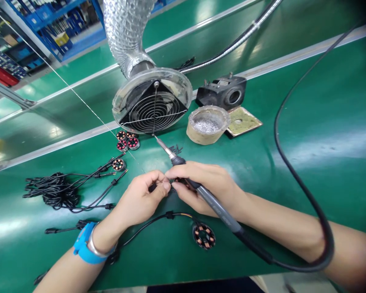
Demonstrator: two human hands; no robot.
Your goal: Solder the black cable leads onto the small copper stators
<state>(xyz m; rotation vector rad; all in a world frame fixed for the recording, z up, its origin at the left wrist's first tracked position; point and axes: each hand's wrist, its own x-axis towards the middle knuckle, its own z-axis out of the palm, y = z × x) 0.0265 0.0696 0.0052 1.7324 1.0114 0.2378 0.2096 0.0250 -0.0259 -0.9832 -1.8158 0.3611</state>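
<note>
My right hand (212,187) is closed around a soldering iron (218,209), its tip pointing up and away toward the fan. Between the fingertips of both hands is a small dark piece, mostly hidden. My left hand (144,197) pinches at it with thumb and index finger, wearing a blue wrist strap (90,244). Just below the hands, a motor stator (204,236) with copper windings lies on the green bench, wired to a black cable (146,226). Another stator (118,164) rests beyond my left hand, near bare cable ends.
A fume extractor fan (154,112) on a foil duct (128,36) stands ahead. Right of it are a tin of solder-like metal (208,125), a yellowish sponge (244,121) and a black iron stand (222,92). Bundled cables (61,190) lie left; several stators (127,141) sit near the fan.
</note>
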